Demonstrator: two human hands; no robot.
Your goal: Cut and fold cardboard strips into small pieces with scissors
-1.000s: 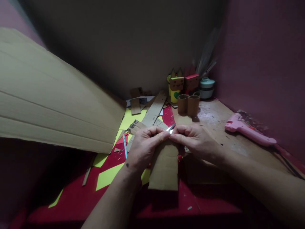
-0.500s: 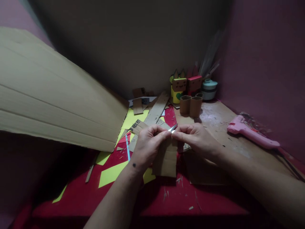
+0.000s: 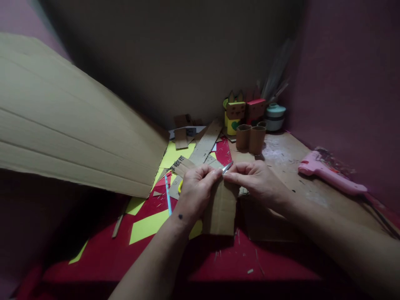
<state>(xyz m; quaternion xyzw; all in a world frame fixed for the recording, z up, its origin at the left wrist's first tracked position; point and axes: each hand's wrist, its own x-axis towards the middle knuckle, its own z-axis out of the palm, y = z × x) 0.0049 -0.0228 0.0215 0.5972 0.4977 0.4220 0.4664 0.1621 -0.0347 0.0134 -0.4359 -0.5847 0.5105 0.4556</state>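
Observation:
My left hand (image 3: 197,187) is closed, thumb and forefinger pinching the top of a folded cardboard piece (image 3: 221,214) that hangs below. Opposite it, my right hand (image 3: 251,177) pinches the same top edge, fingertips close to the left ones. Between the fingertips a pointed metal blade (image 3: 227,167) sticks out toward the upper right. A bit of yellow handle (image 3: 180,186) shows behind my left hand; whether it belongs to the blade I cannot tell. Beneath my right wrist lies a flat brown cardboard sheet (image 3: 268,223).
A large cardboard panel (image 3: 78,125) leans in from the left. Cardboard strips (image 3: 206,141) and yellow paper (image 3: 148,227) litter the red cloth (image 3: 125,262). Cardboard tubes (image 3: 256,139), a yellow figure (image 3: 234,118) and a lidded pot (image 3: 275,116) stand behind; a pink glue gun (image 3: 331,173) lies right.
The hanging cardboard piece has swung slightly to the right and shows more of its face. My left hand has shifted a little rightward, and the yellow handle has come into view behind it.

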